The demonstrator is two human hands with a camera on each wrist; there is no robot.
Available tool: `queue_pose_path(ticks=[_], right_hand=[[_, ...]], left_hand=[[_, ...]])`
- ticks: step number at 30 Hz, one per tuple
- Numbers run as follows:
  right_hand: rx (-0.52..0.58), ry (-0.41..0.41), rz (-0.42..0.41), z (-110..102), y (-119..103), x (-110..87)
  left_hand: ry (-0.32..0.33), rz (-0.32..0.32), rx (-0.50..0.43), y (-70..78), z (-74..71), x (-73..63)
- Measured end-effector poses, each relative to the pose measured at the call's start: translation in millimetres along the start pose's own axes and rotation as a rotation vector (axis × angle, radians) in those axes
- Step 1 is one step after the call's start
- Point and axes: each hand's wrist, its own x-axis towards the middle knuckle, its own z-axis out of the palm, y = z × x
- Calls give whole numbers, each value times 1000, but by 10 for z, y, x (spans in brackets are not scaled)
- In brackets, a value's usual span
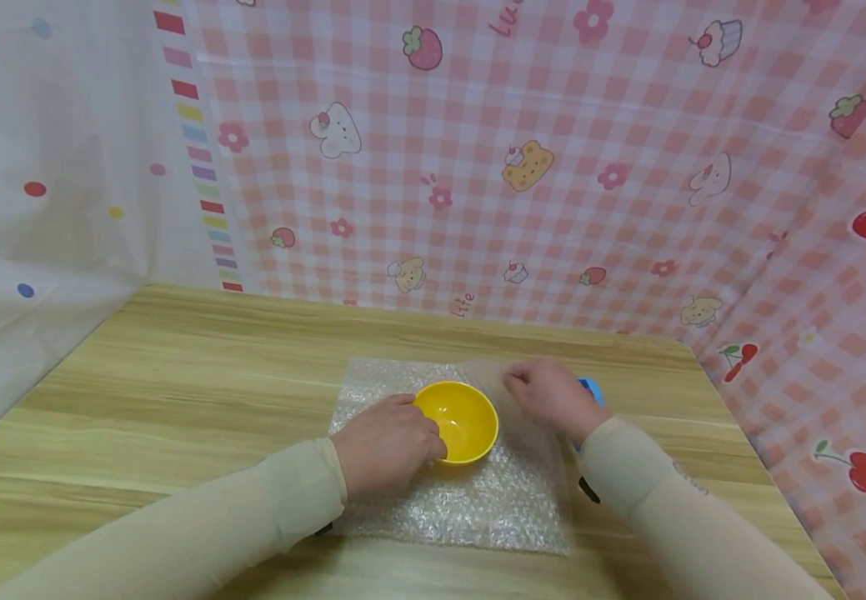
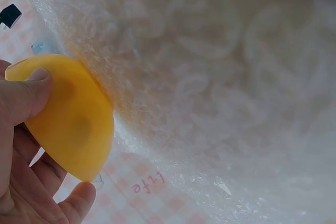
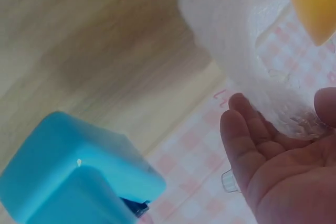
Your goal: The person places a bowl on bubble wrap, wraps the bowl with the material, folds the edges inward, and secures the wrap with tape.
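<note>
Two hands work near the lower middle of the head view. The left hand (image 1: pixel 387 442) is curled round the left side of a yellow bowl (image 1: pixel 470 421), thumb on its outer wall in the left wrist view. The bowl sits over a sheet of bubble wrap (image 1: pixel 470 512) spread on the wooden table (image 1: pixel 215 375). Right of the bowl, the right hand (image 1: pixel 556 400) pinches the wrap's edge, thumb opposite bent fingers. A blue object (image 3: pixel 68 171), lower left in the right wrist view, stands near that hand.
</note>
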Motion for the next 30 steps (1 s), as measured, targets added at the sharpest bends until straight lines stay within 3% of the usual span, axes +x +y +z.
queue_pose_path(ticks=[16,24,30], right_hand=[[31,-26,-115,272,-218,-175],[-47,-34,-210,403,-281,-267],[-96,-56,-231,479,-295,-308]], left_hand=[[-21,-6,13,12,-19,-7],[-11,-12,20,21,-15,-22],[11,-3,20,15,-3,-33]])
